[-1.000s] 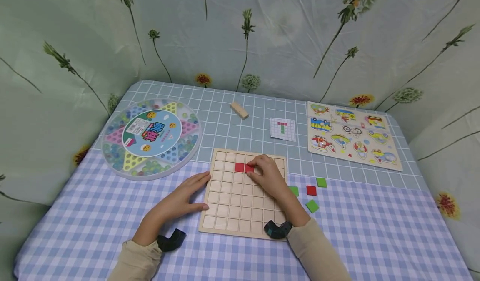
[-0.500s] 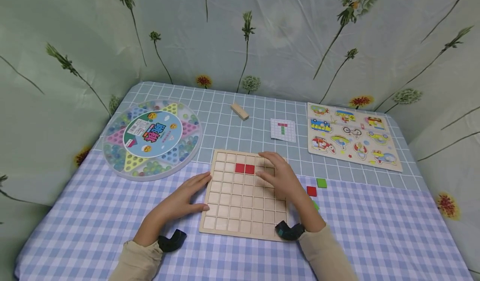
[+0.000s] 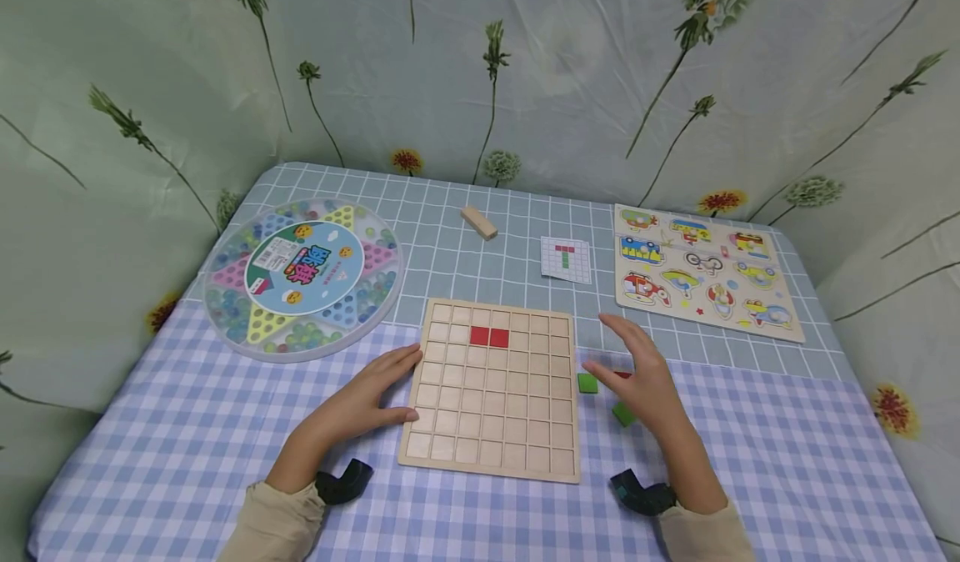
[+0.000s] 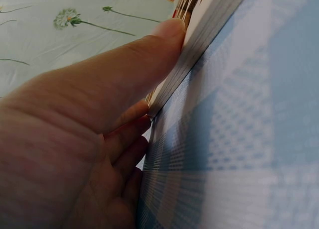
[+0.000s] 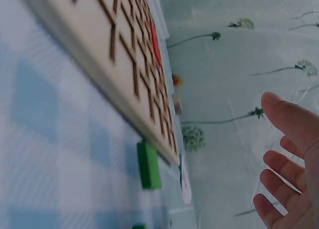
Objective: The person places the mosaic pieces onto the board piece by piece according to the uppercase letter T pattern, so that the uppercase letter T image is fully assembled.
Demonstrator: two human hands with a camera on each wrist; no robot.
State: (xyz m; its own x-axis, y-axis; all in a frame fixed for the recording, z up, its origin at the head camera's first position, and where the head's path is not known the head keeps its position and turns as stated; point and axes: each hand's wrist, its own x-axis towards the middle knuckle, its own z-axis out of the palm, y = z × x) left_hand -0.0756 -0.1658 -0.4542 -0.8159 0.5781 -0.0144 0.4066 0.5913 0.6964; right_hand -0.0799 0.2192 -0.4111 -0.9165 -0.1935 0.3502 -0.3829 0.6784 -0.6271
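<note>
A wooden grid board (image 3: 491, 412) lies in the middle of the table in the head view. Two red square tiles (image 3: 489, 338) sit side by side in its second row from the far edge. My left hand (image 3: 367, 399) rests against the board's left edge, thumb and fingertips touching it; the left wrist view shows the thumb (image 4: 169, 32) on the rim. To the right of the board, my right hand (image 3: 637, 378) hovers with fingers spread and holds nothing. Beneath it a red tile (image 3: 622, 374) is mostly hidden. Green tiles (image 3: 587, 383) lie close by, one partly covered by the hand.
A pattern card (image 3: 566, 260) with a red and green T lies beyond the board. A wooden block (image 3: 478, 222) is at the back. On the left stands a round marble game box (image 3: 300, 278); on the right, a vehicle puzzle board (image 3: 705, 274).
My right hand has let go of the second red tile in the grid and moved right, off the board, to above the loose tiles. The left hand has stayed put.
</note>
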